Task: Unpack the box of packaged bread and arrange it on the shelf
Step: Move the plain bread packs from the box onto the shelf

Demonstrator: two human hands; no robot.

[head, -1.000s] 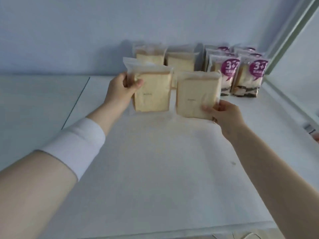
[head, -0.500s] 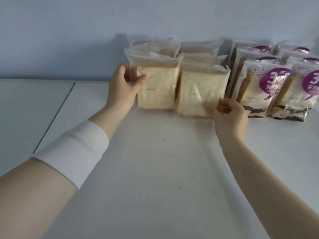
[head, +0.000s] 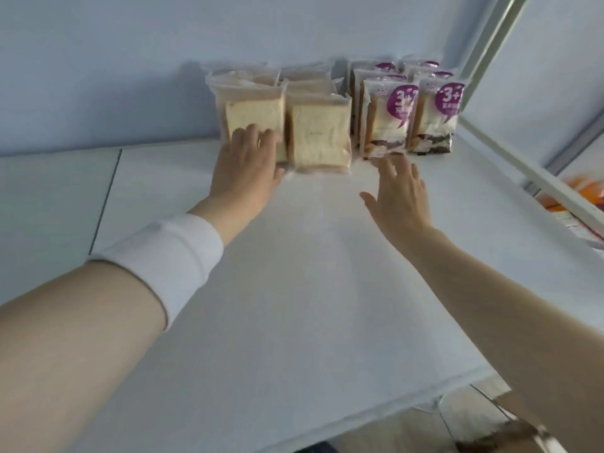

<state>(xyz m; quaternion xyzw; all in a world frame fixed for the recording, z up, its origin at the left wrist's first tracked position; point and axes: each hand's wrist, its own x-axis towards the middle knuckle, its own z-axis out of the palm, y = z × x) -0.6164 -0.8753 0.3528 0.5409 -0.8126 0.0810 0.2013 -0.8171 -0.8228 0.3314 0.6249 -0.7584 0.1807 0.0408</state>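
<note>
Two clear bread packs [head: 284, 125] stand upright at the back of the white shelf [head: 294, 289], the left hand [head: 245, 168] flat against one, the right hand [head: 400, 194] spread and empty, so fetching more bread likely follows

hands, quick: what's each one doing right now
Left hand: open, flat against the front left bread pack, not gripping.
Right hand: open, empty.

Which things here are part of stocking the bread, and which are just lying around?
Job:
plain bread packs
purple-label packs
shelf
left hand, flat against a pack
right hand, open, empty

Lying about:
orange items, right, blurred
</note>
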